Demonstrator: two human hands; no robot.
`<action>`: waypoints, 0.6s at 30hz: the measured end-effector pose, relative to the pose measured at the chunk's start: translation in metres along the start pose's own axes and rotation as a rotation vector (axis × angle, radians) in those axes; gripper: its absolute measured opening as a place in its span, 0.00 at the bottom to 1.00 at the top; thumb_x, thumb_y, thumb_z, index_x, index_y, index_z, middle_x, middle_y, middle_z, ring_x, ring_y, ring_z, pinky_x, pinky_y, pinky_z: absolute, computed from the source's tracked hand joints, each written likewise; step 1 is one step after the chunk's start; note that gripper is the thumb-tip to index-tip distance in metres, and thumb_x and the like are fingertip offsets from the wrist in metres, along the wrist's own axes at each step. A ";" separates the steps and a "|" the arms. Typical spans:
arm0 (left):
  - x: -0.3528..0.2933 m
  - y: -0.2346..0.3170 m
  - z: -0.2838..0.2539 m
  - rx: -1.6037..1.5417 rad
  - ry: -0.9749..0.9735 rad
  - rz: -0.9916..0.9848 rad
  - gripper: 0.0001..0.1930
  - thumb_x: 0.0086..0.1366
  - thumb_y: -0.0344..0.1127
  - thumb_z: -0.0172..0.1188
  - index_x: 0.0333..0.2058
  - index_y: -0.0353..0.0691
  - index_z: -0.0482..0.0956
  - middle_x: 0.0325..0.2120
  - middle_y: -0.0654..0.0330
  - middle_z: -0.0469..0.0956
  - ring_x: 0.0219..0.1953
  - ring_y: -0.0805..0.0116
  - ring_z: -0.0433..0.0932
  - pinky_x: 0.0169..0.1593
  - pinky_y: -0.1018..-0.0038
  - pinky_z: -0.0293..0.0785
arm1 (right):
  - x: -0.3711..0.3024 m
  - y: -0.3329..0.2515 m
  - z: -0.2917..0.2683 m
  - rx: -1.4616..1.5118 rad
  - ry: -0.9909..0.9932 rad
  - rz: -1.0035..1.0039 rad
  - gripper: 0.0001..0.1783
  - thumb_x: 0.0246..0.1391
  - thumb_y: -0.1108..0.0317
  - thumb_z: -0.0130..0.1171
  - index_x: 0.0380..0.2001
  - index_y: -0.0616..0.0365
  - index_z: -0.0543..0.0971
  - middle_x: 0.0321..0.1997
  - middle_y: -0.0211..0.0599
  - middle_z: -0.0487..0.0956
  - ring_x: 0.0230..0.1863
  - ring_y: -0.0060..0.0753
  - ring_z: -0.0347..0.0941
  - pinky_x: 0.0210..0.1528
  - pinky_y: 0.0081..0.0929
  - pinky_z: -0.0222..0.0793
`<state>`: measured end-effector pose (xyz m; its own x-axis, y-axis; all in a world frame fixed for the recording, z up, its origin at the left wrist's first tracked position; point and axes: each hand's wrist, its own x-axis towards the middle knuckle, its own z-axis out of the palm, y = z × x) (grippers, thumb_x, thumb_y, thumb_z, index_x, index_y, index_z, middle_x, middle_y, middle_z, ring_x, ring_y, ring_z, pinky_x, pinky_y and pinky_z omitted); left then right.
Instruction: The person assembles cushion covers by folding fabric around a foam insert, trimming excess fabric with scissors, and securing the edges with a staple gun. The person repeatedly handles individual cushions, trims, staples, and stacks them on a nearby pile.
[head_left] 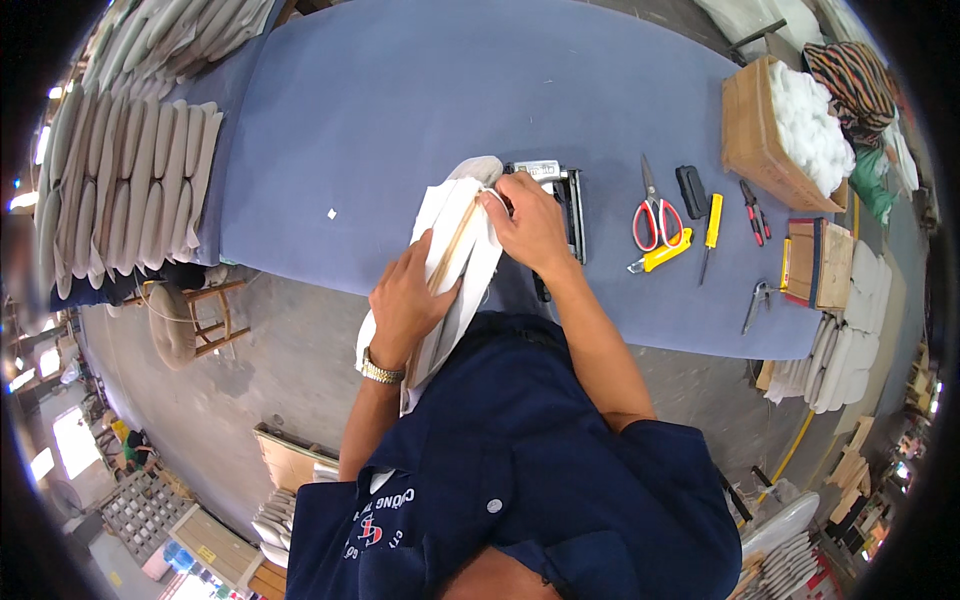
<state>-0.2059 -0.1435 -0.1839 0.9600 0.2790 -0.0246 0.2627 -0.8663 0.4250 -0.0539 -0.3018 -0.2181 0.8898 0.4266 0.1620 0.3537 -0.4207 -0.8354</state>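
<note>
A white upholstered pad with a wooden strip along its back stands on edge against my body at the near rim of the blue table. My left hand, with a metal watch on its wrist, presses flat on the pad's fabric and wooden strip. My right hand pinches the white fabric at the pad's upper end. Just behind that hand lies a staple gun on the table.
Red-handled scissors, a yellow knife, a screwdriver and pliers lie to the right. A cardboard box of white stuffing stands far right. Stacks of white pads fill the left end.
</note>
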 end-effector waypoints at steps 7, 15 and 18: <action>0.004 -0.003 -0.009 0.039 -0.103 0.009 0.40 0.54 0.47 0.74 0.65 0.43 0.73 0.50 0.51 0.84 0.48 0.50 0.84 0.50 0.58 0.80 | -0.026 0.047 0.023 0.833 -0.079 0.363 0.13 0.70 0.59 0.61 0.37 0.59 0.82 0.30 0.21 0.78 0.33 0.14 0.69 0.37 0.20 0.66; 0.007 -0.007 -0.008 0.070 -0.125 0.044 0.39 0.54 0.44 0.73 0.65 0.44 0.74 0.49 0.50 0.85 0.46 0.50 0.85 0.49 0.57 0.81 | -0.029 0.054 0.029 1.175 -0.097 0.449 0.13 0.70 0.59 0.61 0.34 0.56 0.81 0.32 0.17 0.75 0.36 0.11 0.64 0.41 0.17 0.62; 0.008 -0.005 -0.021 0.039 -0.122 0.017 0.39 0.54 0.43 0.73 0.65 0.43 0.74 0.50 0.48 0.84 0.48 0.48 0.85 0.50 0.56 0.81 | -0.023 0.054 0.034 0.960 -0.093 0.307 0.16 0.70 0.59 0.61 0.28 0.54 0.76 0.29 0.15 0.69 0.32 0.12 0.59 0.36 0.19 0.57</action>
<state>-0.2017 -0.1284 -0.1667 0.9685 0.2135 -0.1280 0.2471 -0.8865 0.3911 -0.0652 -0.3068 -0.2845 0.8627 0.4863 -0.1387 -0.3047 0.2811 -0.9100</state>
